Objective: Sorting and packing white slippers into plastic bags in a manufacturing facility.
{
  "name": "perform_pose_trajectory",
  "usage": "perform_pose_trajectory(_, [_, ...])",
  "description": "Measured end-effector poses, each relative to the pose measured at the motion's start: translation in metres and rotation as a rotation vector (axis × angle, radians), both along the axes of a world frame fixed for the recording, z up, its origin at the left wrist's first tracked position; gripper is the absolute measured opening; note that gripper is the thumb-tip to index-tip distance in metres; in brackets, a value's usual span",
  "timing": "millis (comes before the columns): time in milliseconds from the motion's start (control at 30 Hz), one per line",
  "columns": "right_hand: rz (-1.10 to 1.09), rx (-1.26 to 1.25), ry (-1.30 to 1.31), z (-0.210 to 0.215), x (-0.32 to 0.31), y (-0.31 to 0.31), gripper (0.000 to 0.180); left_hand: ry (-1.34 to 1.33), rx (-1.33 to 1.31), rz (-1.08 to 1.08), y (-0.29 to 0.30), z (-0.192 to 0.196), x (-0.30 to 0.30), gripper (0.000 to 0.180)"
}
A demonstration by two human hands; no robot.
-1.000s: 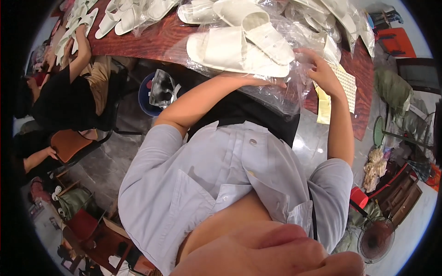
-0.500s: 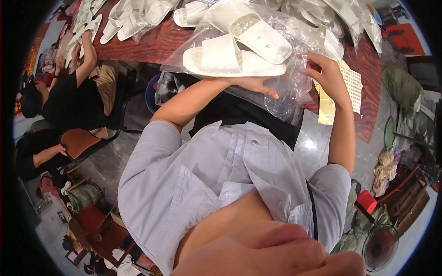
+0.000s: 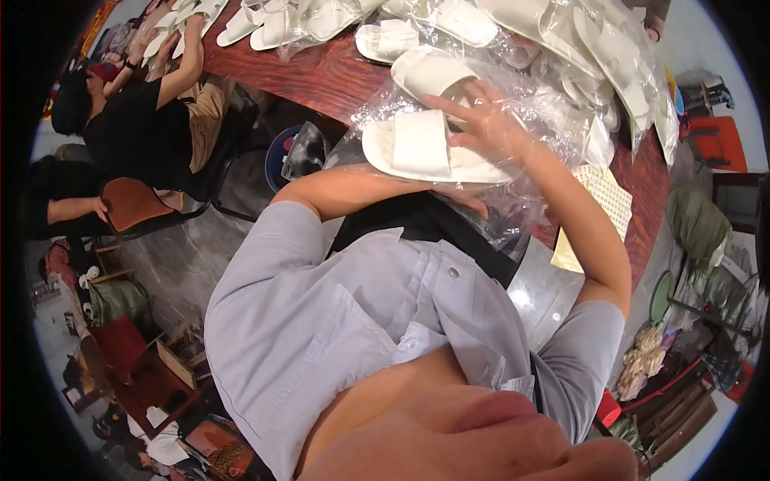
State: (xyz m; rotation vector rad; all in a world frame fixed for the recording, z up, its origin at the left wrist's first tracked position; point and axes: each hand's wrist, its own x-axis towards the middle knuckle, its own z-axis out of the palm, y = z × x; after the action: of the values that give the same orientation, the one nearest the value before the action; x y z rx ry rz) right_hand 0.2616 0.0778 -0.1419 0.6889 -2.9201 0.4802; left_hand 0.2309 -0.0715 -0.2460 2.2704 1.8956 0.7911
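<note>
A pair of white slippers [image 3: 420,143] lies in a clear plastic bag [image 3: 353,148] at the near edge of the table, one slipper partly over the other. My right hand [image 3: 491,128] rests on the pair, its fingers spread over the bag and touching both slippers. Beneath the near slipper is my left hand [image 3: 467,197], coming in from the left with its visible fingertips stretched out. The slipper and plastic hide most of its fingers.
More bagged white slippers [image 3: 553,36] pile up at the back of the red-brown table [image 3: 321,76]. A yellowish sticker sheet [image 3: 603,200] lies by my right forearm. A blue bin [image 3: 278,156] stands below the left edge. At far left a person [image 3: 120,120] handles slippers.
My right hand has moved left from the bag's right side onto the slippers, fingers spreading. My left hand stays under the pair. The whole view has shifted slightly.
</note>
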Motion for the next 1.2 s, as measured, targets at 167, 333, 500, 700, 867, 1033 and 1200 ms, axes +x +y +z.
perform_pose_trajectory(167, [0.037, -0.091, 0.215, -0.014, -0.015, -0.024, 0.044, 0.136, 0.11, -0.062, 0.0, 0.015, 0.014, 0.067])
perform_pose_trajectory(333, [-0.099, -0.075, 0.265, -0.011, 0.005, -0.021, 0.028, 0.244, 0.205, -0.16, 0.02, 0.02, 0.017, 0.059])
perform_pose_trajectory(500, [-0.338, -0.273, 0.276, -0.019, 0.015, -0.009, 0.023, 0.342, 0.309, -0.283, 0.008, 0.023, 0.022, 0.052])
perform_pose_trajectory(700, [-0.417, -0.306, 0.305, -0.06, 0.015, 0.001, 0.03, 0.246, 0.034, -0.514, -0.004, 0.05, 0.043, 0.041])
perform_pose_trajectory(867, [-0.313, -0.214, 0.458, -0.069, 0.017, 0.008, 0.047, -0.33, 0.161, -0.574, -0.044, 0.168, 0.043, 0.029])
perform_pose_trajectory(1033, [-0.227, -0.283, 0.435, -0.06, 0.012, 0.007, 0.054, -0.21, 0.132, 0.159, -0.031, 0.171, -0.043, 0.031])
perform_pose_trajectory(1200, [-0.245, -0.47, 0.16, -0.041, 0.038, 0.014, 0.053, -0.014, -0.046, 0.531, -0.007, 0.052, -0.117, 0.04])
